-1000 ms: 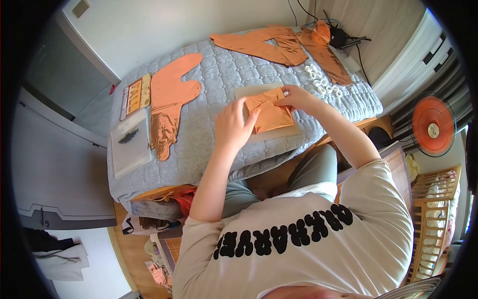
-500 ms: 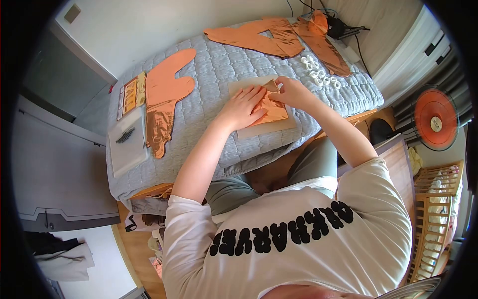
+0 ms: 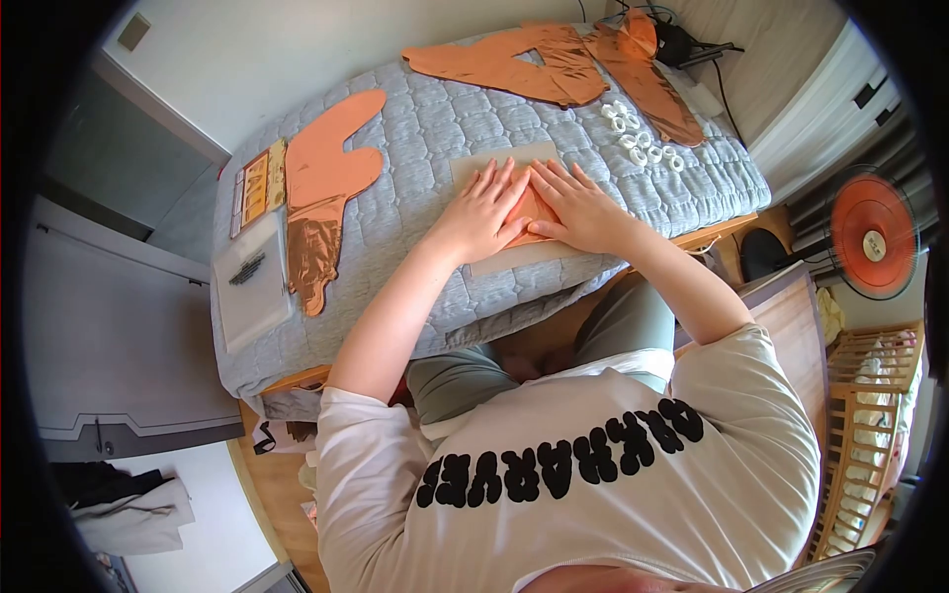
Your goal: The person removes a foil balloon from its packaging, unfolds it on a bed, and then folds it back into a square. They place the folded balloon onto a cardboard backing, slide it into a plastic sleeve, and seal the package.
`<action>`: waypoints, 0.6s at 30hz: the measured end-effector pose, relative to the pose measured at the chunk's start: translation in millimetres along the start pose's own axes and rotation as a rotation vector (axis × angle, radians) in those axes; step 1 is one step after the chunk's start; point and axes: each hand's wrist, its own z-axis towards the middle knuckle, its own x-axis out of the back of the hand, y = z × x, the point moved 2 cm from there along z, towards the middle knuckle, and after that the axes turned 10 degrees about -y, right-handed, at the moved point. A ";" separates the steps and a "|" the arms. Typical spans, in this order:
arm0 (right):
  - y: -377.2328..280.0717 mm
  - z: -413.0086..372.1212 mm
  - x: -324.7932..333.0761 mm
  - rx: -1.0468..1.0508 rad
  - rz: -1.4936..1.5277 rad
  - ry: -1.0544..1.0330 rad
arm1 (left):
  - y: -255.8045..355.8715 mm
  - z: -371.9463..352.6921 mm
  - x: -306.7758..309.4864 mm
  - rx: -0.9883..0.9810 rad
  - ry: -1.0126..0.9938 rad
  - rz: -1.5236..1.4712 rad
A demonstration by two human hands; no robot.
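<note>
A folded piece of shiny copper-coloured foil [image 3: 531, 207] lies on a flat beige sheet [image 3: 514, 259] near the front edge of the bed. My left hand [image 3: 481, 214] rests flat over its left part, fingers stretched out. Over the right part lies my right hand [image 3: 585, 210], palm down, fingers spread a little. The fingertips of both hands reach towards the far edge of the sheet, and the thumbs lie close together at the near side. Most of the foil is hidden under my hands; a strip shows between them.
Flat copper foil balloons lie on the quilted bed [image 3: 415, 128]: one at left [image 3: 331, 163], an A-shaped one [image 3: 494, 67] at the back, a long one [image 3: 657, 99] at right. Several white ribbon rolls [image 3: 641, 148], a printed pack [image 3: 260, 188] and a clear bag [image 3: 252, 306] lie nearby. A fan [image 3: 874, 242] stands right.
My right hand, fingers pinched at the foil's far right corner before, now lies flat on the foil, nearer my left hand. My left hand stays flat in about the same place.
</note>
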 end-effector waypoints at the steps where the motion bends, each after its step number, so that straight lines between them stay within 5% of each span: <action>1: -0.4 0.8 -0.1 -0.007 -0.010 -0.011 | 0.4 -0.8 1.2 -0.029 -0.041 0.037; 8: 16.8 2.6 7.1 0.093 0.030 -0.082 | -8.6 -4.8 12.5 -0.160 -0.256 0.106; 18: 50.5 4.2 22.4 0.260 0.082 -0.222 | -6.6 -8.8 21.8 -0.220 -0.233 0.057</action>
